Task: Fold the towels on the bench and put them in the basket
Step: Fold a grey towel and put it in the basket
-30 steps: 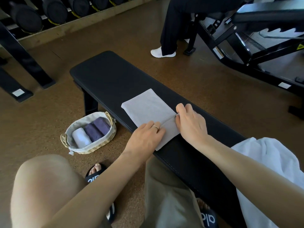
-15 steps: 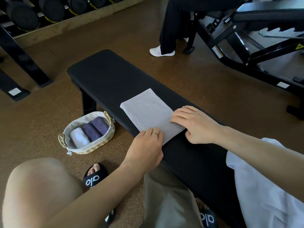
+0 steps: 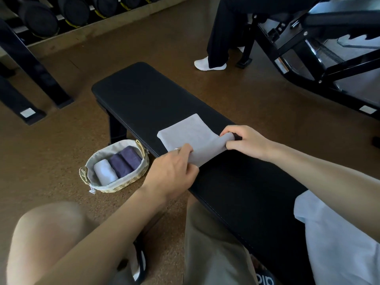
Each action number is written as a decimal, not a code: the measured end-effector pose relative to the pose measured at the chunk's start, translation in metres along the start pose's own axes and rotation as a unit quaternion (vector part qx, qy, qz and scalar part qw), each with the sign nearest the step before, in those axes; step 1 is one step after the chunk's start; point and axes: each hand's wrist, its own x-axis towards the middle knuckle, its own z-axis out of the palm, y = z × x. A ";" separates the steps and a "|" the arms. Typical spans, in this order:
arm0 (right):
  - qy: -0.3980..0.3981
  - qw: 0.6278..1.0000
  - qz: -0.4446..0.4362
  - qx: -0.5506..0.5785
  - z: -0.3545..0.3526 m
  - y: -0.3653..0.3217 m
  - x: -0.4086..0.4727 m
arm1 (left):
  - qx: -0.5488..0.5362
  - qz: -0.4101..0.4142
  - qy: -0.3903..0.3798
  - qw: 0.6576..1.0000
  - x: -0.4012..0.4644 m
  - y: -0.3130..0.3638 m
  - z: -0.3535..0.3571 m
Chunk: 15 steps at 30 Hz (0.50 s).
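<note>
On the floor at the left, beside the counter's leg, a woven basket [image 3: 131, 177] holds three rolled towels side by side: one white roll [image 3: 105, 172] and two purple rolls [image 3: 125, 163]. On the black counter [image 3: 144, 95] lies a grey towel [image 3: 185, 131], its far part flat and its near end lifted into a roll. The left hand [image 3: 172, 173] pinches the roll's near corner, its grip curled tight on the cloth. The right hand [image 3: 246, 141] grips the roll's other end, fingers wrapped over it. At the far right, white cloth [image 3: 339, 233] covers the counter's end.
</note>
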 end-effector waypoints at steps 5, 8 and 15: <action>0.005 0.998 0.059 0.034 0.002 -0.002 0.018 | -0.169 -0.072 -0.017 0.983 0.011 -0.018 0.003; 0.022 0.996 0.082 0.001 0.009 -0.004 0.025 | -0.210 -0.119 -0.027 0.970 0.013 -0.027 0.011; 0.084 0.987 0.075 -0.119 0.032 -0.005 0.033 | -0.173 -0.122 0.008 0.977 0.012 -0.031 0.024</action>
